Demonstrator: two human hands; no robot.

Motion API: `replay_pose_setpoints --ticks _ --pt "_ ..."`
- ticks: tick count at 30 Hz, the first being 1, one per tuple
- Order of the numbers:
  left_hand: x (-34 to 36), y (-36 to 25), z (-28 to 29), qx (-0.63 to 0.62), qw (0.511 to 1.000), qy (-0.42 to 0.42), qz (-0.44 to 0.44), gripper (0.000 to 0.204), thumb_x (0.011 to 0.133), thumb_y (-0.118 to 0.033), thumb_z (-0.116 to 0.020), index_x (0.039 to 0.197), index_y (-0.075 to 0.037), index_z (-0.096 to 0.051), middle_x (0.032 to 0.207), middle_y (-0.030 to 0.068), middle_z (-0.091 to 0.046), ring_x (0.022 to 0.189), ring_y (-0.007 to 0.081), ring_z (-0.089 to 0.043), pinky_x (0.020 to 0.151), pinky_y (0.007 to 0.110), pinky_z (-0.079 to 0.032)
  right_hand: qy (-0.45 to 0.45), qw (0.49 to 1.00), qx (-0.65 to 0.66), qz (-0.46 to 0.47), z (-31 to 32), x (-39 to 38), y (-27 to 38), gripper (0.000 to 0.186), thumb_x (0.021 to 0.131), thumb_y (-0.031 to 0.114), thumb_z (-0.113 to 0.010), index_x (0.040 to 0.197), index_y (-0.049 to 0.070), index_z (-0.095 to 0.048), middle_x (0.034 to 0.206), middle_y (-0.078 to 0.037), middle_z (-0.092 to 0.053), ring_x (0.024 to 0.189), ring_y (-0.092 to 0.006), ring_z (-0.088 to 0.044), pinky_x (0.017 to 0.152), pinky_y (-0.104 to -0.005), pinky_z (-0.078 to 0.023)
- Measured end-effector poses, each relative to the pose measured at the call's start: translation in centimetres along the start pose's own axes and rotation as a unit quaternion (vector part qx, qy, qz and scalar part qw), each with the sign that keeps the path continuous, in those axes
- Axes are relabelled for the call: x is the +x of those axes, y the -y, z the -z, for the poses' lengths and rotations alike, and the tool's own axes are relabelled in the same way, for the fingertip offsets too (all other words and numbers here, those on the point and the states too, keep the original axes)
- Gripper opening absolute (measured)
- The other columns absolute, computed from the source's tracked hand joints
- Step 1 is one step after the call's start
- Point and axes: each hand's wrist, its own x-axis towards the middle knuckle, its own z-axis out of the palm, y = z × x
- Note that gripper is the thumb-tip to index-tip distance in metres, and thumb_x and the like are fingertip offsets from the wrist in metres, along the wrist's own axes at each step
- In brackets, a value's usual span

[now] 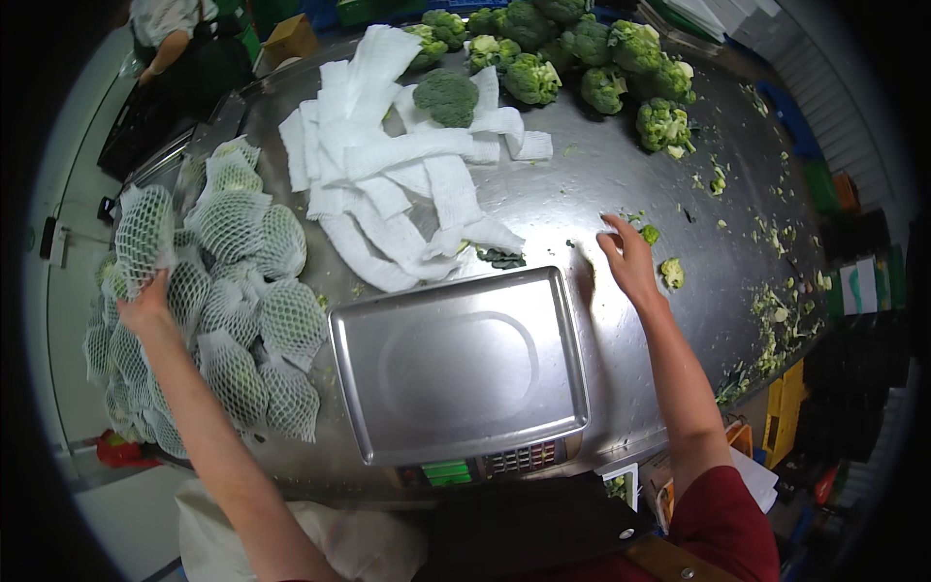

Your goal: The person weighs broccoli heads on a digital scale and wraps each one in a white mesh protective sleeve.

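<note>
At the left end of the steel table, my left hand (147,303) grips the lower end of a broccoli head in a white foam net (144,231), above a heap of netted broccoli heads (233,225). My right hand (628,260) hovers over the table, fingers curved and apart, holding nothing. Beside it lie a small green floret (650,234) and a paler broccoli piece (672,273). Between my arms stands a weighing scale with a shiny rectangular metal pan (456,369). Loose white foam net sleeves (398,160) lie tangled beyond it, one unwrapped broccoli head (446,98) on top.
Several unwrapped broccoli heads (592,44) are gathered along the far edge. Leaf scraps and crumbs (776,310) litter the right side of the table (718,320). A person (175,39) stands at the far left, near a cardboard box (290,40). A yellow crate (784,417) is at the lower right.
</note>
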Motion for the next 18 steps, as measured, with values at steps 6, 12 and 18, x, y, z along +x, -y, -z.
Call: replay_pose_setpoints --ticks 6,12,18 --pt "1.7 -0.6 -1.6 0.050 0.998 0.023 0.011 0.067 0.092 -0.021 -0.054 0.140 0.008 -0.017 0.149 0.0215 -0.013 0.136 0.0419 -0.018 0.110 0.057 -0.025 -0.011 0.995 -0.006 0.104 -6.0 12.7 3.1 0.043 0.083 0.019 -0.060 0.122 0.002 -0.052 0.118 -0.019 -0.056 0.100 -0.0292 -0.060 0.086 -0.0373 -0.048" --pt "-1.2 3.0 -0.8 0.141 0.978 0.150 0.019 0.044 0.096 -0.007 -0.041 0.131 0.015 -0.030 0.140 0.0285 -0.030 0.131 0.0430 -0.029 0.109 0.049 -0.034 -0.084 0.976 -0.128 0.156 -17.4 24.1 10.1 0.087 0.066 0.036 -0.075 0.135 0.007 -0.031 0.129 -0.026 -0.040 0.111 -0.0415 -0.050 0.093 -0.0423 -0.043" --pt "-11.8 10.0 -0.2 0.256 0.923 0.287 -0.004 0.048 0.094 -0.010 -0.044 0.136 0.009 -0.031 0.136 0.0268 -0.038 0.127 0.0401 -0.039 0.096 0.039 -0.047 0.009 0.996 -0.092 0.006 -20.6 27.1 9.5 0.096 0.057 0.039 -0.078 0.136 0.013 -0.030 0.127 -0.029 -0.043 0.099 -0.0407 -0.058 0.086 -0.0413 -0.049"
